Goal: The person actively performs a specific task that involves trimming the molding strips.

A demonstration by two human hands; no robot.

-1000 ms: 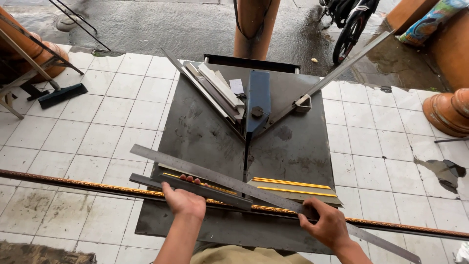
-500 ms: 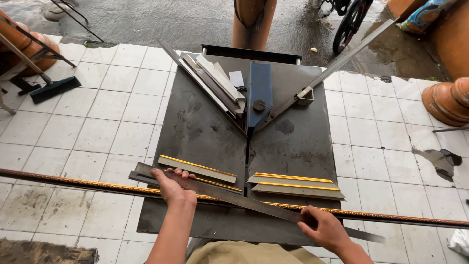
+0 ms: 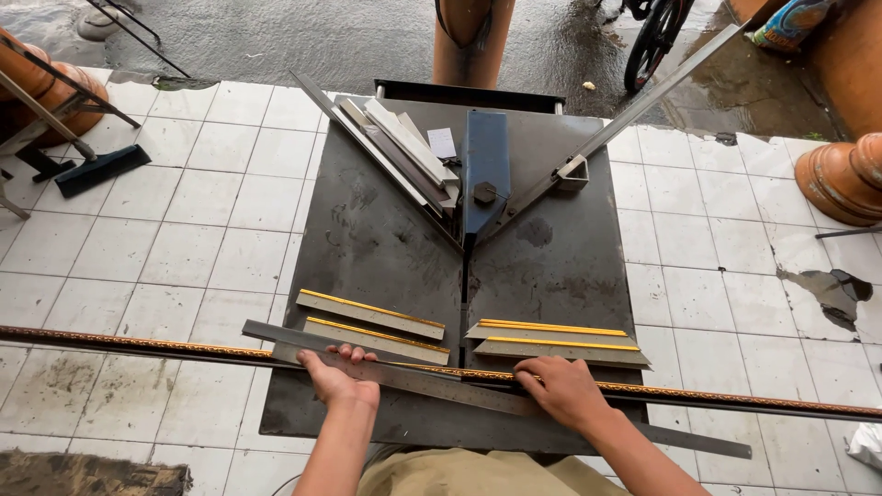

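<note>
The steel ruler (image 3: 432, 384) lies across the long ornate moulding (image 3: 165, 347) at the dark cutting table's (image 3: 386, 248) 6 o'clock edge. The left hand (image 3: 335, 378) grips it; the right hand (image 3: 560, 390) presses flat. Advisable: keep even pressure, edges aligned.

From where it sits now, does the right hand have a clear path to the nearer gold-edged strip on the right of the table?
Probably yes. The right hand rests on the steel ruler, and the nearer gold-edged strip lies flat just beyond its fingers, with nothing between them.
</note>
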